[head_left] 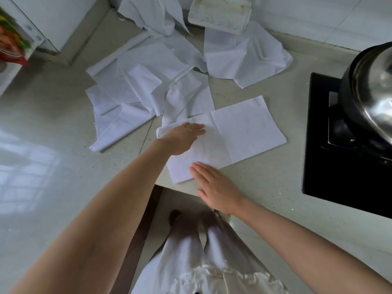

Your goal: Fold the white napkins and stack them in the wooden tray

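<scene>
Left of the hob (347,132), on the desk (265,194), lies the napkin (239,132) being worked: a flat white rectangle, its long axis running from the near-left corner by the desk edge up to the far-right corner toward the hob, with a crease across its middle. Both hands lie flat on its left half, fingers straight, gripping nothing. The left hand (182,139) presses the far-left corner; the right hand (214,187) rests on the near edge, fingertips on the cloth and palm on the desk. The right half, nearest the hob, lies free and untouched, so the next fold likely brings one half over the other along that crease; the right hand is the nearer to the free end. Further from the hob, behind the napkin, a heap of loose napkins (135,90) waits unfolded. The tray (220,13) sits at the back wall, well apart from both hands; its contents cannot be made out
</scene>
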A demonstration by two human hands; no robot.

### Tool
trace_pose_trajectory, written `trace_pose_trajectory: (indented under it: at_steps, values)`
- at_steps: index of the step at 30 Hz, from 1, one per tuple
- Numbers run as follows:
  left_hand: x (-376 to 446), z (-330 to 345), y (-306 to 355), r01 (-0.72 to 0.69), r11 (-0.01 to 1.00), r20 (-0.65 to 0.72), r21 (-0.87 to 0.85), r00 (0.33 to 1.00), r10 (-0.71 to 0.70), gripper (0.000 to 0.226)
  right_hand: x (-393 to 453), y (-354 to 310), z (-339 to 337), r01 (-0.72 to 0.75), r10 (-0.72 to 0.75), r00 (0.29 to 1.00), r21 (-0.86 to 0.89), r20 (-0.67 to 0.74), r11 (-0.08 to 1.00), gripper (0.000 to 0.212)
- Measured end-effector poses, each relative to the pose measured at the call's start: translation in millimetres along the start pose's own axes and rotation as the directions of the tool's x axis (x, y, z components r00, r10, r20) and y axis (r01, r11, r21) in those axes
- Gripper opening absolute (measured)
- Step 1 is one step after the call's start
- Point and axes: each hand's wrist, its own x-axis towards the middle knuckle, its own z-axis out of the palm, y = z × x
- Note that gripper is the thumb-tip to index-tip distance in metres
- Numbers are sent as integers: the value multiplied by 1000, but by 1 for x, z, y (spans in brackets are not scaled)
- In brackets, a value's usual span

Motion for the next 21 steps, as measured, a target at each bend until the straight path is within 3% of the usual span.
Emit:
trace_pose_trajectory:
  at_steps: [5, 8, 10, 15, 18, 21]
  values:
    - [-5, 0, -15, -40, 998, -26, -49, 999, 39, 43, 33, -25, -7, -60, 36, 985, -143, -171, 988, 30]
    - [-7, 1, -20, -61, 998, -5, -27, 998, 61, 43, 51, -29, -15, -62, 14, 984, -265, -178, 962, 36]
    - [-8, 3, -22, -71, 997, 17, 0, 997, 71, 44, 56, -29, -14, -64, 25, 989, -270, -147, 961, 25]
    - [-21, -3, -12, -61, 986, 72, 154, 996, 51, 49, 27, -6, -26, -134, 131, 988, 42, 78, 990, 25]
    - [-41, -10, 5, -159, 964, 153, 211, 980, 128, 62, -6, 18, -43, -389, 345, 919, 294, 191, 873, 26]
    - [-55, -20, 18, -231, 967, 260, 111, 946, 196, 71, -31, 39, -65, -561, 453, 826, 399, 336, 726, 14]
